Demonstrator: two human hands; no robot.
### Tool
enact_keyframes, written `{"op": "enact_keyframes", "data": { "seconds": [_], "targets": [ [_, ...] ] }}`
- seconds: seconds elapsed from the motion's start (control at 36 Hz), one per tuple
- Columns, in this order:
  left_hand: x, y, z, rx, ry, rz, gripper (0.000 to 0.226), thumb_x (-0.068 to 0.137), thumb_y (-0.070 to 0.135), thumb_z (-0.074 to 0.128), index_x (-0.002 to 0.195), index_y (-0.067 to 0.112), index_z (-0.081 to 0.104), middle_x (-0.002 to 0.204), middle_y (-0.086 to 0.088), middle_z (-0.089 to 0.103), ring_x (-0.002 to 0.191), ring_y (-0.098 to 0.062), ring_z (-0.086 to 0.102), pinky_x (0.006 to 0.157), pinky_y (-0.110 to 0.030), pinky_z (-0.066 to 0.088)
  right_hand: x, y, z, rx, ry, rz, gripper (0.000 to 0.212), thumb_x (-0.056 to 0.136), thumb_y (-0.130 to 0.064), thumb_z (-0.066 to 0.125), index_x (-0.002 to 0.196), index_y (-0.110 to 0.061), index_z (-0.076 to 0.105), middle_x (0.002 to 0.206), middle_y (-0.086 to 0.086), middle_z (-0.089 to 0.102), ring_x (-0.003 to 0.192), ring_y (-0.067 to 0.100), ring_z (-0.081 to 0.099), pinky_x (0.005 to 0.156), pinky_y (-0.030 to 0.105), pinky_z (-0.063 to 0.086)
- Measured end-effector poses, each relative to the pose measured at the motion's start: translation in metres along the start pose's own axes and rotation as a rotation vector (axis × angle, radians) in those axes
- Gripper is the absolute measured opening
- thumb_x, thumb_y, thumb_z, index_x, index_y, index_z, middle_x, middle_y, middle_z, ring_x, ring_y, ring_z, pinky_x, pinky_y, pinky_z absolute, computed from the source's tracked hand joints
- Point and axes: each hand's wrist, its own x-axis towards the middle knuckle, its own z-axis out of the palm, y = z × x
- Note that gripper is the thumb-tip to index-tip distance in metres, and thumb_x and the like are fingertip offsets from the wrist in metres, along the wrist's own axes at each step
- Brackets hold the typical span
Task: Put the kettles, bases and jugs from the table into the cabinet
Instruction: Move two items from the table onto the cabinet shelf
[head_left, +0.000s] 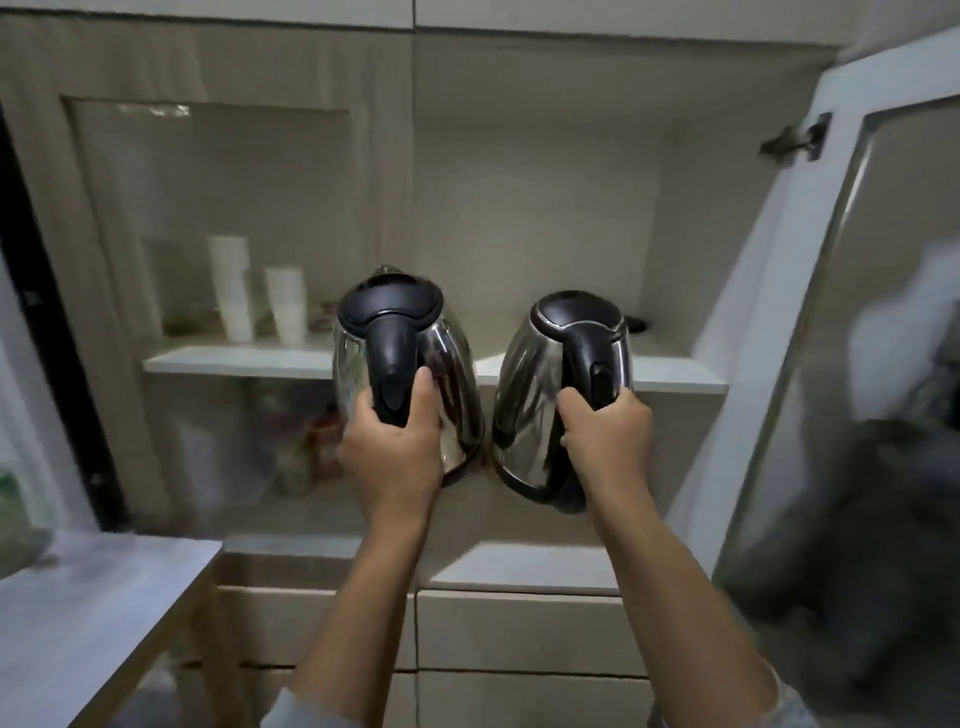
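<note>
The left hand (395, 447) and right hand (608, 441) are each gripping 1 of 2 kettles, left kettle (447, 358) and right kettle (524, 395), likely needing a forward reach to clear the cabinet shelf (234, 358) edge.

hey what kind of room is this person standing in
Probably a kitchen or office pantry. Each hand holds a steel kettle, the left kettle and the right kettle, before an open cabinet; stacked white cups stand on its shelf behind a glass door.
</note>
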Motion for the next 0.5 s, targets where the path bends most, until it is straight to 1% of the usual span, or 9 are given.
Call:
{"op": "enact_keyframes", "data": {
  "seconds": [0.06, 0.11, 0.19, 0.22, 0.28, 0.33, 0.39, 0.44, 0.5],
  "targets": [
    [-0.001, 0.004, 0.027, -0.013, -0.017, 0.022, 0.027, 0.087, 0.041, 0.059, 0.077, 0.016, 0.059, 0.063, 0.009, 0.055, 0.057, -0.002, 0.051, 0.05, -0.012, 0.036, 0.022, 0.004, -0.014, -0.028, 0.024, -0.013, 0.011, 0.068, -0.027, 0.057, 0.065, -0.018, 0.052, 0.063, 0.004, 0.06, 0.066, 0.03, 0.062, 0.063, 0.039, 0.054],
    [0.0, 0.008, 0.054, -0.027, -0.037, 0.043, 0.026, 0.087, 0.039, 0.061, 0.074, 0.017, 0.057, 0.062, 0.011, 0.053, 0.056, 0.0, 0.051, 0.049, -0.006, 0.038, 0.044, 0.007, -0.026, -0.058, 0.054, -0.032, 0.016, 0.065, -0.032, 0.055, 0.067, -0.017, 0.053, 0.065, 0.006, 0.061, 0.071, 0.032, 0.066, 0.067, 0.044, 0.057],
    [0.002, 0.011, 0.087, -0.051, -0.063, 0.041, 0.024, 0.087, 0.039, 0.061, 0.068, 0.026, 0.053, 0.06, 0.011, 0.052, 0.054, 0.007, 0.054, 0.048, -0.005, 0.038, 0.071, 0.009, -0.04, -0.067, 0.082, -0.05, 0.017, 0.069, -0.031, 0.057, 0.068, -0.015, 0.053, 0.067, 0.008, 0.062, 0.072, 0.032, 0.066, 0.065, 0.044, 0.056],
    [0.004, 0.01, 0.098, -0.061, -0.073, 0.042, 0.024, 0.087, 0.04, 0.06, 0.07, 0.024, 0.054, 0.059, 0.011, 0.052, 0.053, 0.007, 0.054, 0.047, -0.007, 0.038, 0.081, 0.01, -0.043, -0.054, 0.091, -0.048, 0.016, 0.072, -0.027, 0.059, 0.067, -0.014, 0.051, 0.067, 0.008, 0.06, 0.071, 0.032, 0.065, 0.064, 0.042, 0.055],
    [0.011, 0.006, 0.119, -0.076, -0.076, 0.049, 0.027, 0.087, 0.041, 0.061, 0.075, 0.017, 0.057, 0.06, 0.01, 0.052, 0.052, -0.002, 0.052, 0.047, -0.011, 0.036, 0.099, 0.012, -0.048, -0.028, 0.115, -0.044, 0.016, 0.075, -0.022, 0.059, 0.066, -0.015, 0.049, 0.066, 0.008, 0.057, 0.071, 0.034, 0.063, 0.062, 0.041, 0.054],
    [0.021, 0.0, 0.14, -0.087, -0.079, 0.066, 0.028, 0.086, 0.042, 0.061, 0.078, 0.015, 0.059, 0.062, 0.01, 0.054, 0.055, -0.002, 0.05, 0.049, -0.013, 0.037, 0.117, 0.016, -0.047, -0.028, 0.145, -0.057, 0.016, 0.073, -0.023, 0.059, 0.064, -0.015, 0.049, 0.066, 0.009, 0.057, 0.074, 0.038, 0.064, 0.065, 0.045, 0.055],
    [0.033, -0.006, 0.158, -0.101, -0.083, 0.077, 0.027, 0.086, 0.042, 0.062, 0.08, 0.015, 0.059, 0.064, 0.009, 0.055, 0.058, -0.005, 0.052, 0.052, -0.019, 0.039, 0.135, 0.02, -0.044, -0.028, 0.16, -0.064, 0.016, 0.073, -0.024, 0.059, 0.063, -0.016, 0.048, 0.066, 0.008, 0.056, 0.072, 0.037, 0.062, 0.064, 0.045, 0.055],
    [0.047, -0.013, 0.178, -0.119, -0.093, 0.081, 0.031, 0.085, 0.043, 0.062, 0.082, 0.013, 0.061, 0.065, 0.008, 0.056, 0.061, -0.015, 0.054, 0.057, -0.028, 0.041, 0.157, 0.025, -0.036, -0.024, 0.168, -0.067, 0.017, 0.072, -0.025, 0.059, 0.063, -0.015, 0.048, 0.065, 0.007, 0.055, 0.071, 0.037, 0.061, 0.064, 0.045, 0.055],
    [0.064, -0.021, 0.198, -0.14, -0.089, 0.1, 0.037, 0.083, 0.047, 0.061, 0.081, 0.011, 0.061, 0.063, 0.006, 0.055, 0.063, -0.019, 0.053, 0.059, -0.029, 0.041, 0.179, 0.029, -0.027, -0.024, 0.195, -0.076, 0.017, 0.067, -0.029, 0.057, 0.064, -0.015, 0.05, 0.065, 0.009, 0.055, 0.075, 0.04, 0.063, 0.067, 0.049, 0.055]
  ]
}}
